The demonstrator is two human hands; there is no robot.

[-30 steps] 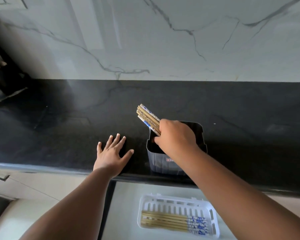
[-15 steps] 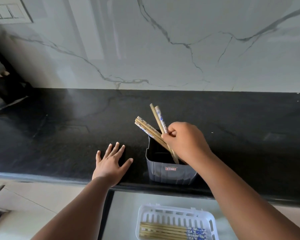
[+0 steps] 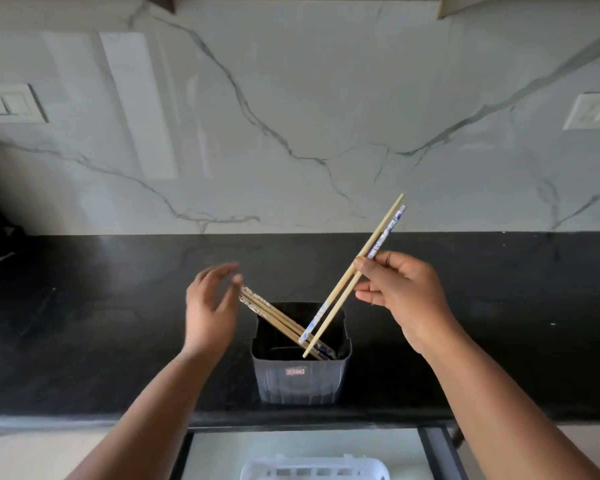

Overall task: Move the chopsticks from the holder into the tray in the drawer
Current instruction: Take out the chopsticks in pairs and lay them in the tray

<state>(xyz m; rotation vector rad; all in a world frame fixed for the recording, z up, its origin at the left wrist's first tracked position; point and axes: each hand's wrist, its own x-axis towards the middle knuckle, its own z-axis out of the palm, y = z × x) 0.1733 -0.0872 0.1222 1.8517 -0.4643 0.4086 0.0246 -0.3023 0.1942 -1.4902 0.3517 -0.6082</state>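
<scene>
- I have a pair of chopsticks (image 3: 352, 279) in my right hand (image 3: 400, 295), fingers pinching them, tips hanging above the holder (image 3: 300, 375).
- Left hand (image 3: 210, 308) open, empty, at the holder's ten o'clock beside the leaning chopsticks (image 3: 278, 317).
- Next I judge: carry the pair toward six o'clock, off the counter (image 3: 84, 306), into the tray (image 3: 314, 470).

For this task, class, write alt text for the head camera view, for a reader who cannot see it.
The right hand lifts two chopsticks from a dark holder on a black counter. The open left hand reaches toward the chopsticks left leaning in it; a white tray sits in the drawer below.
</scene>
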